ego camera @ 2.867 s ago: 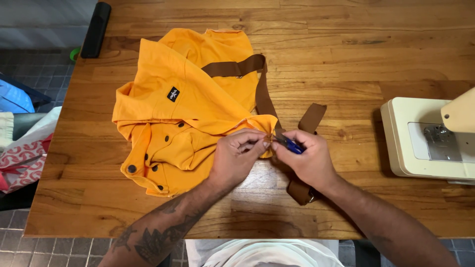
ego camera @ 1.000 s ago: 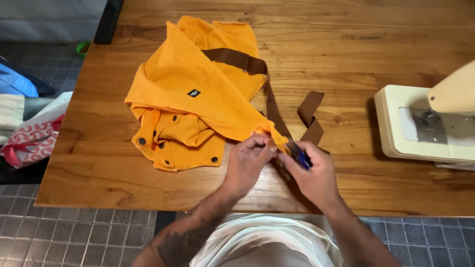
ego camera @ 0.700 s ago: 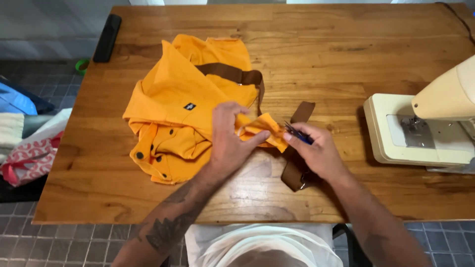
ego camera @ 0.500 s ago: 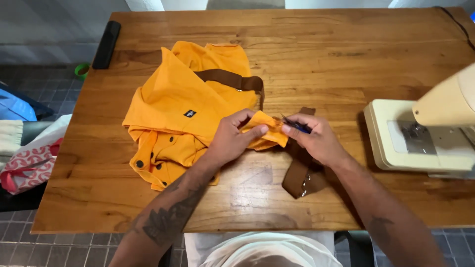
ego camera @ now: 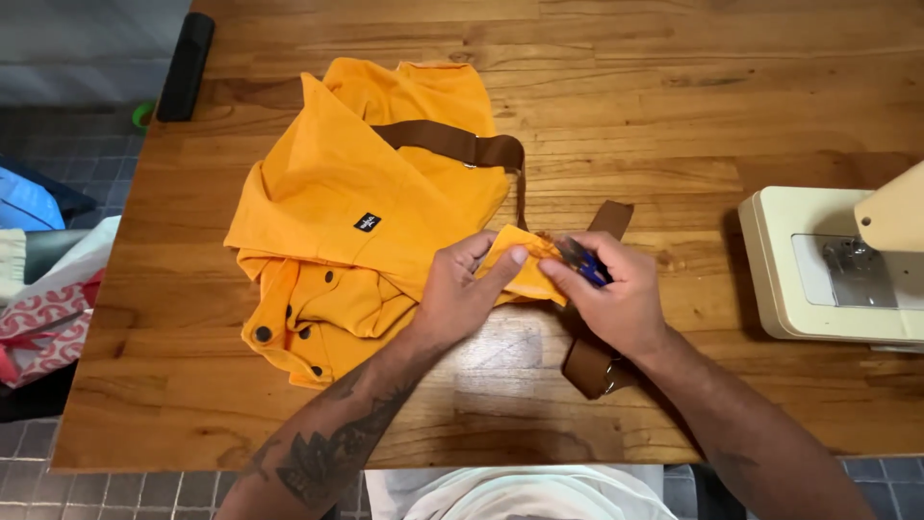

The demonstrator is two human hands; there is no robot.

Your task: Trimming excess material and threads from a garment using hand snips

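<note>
On the wooden counter [ego camera: 770,106], the left hand [ego camera: 460,294] pinched a corner of the orange garment [ego camera: 356,212] in a clenched grip; just to its right, the right hand [ego camera: 616,299] grasped a small blue-handled tool [ego camera: 584,262], tip pointing left toward the pinched fold

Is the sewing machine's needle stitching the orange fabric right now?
No, the cream sewing machine stands apart at the table's right edge, while the orange garment lies at the middle under both hands.
</note>
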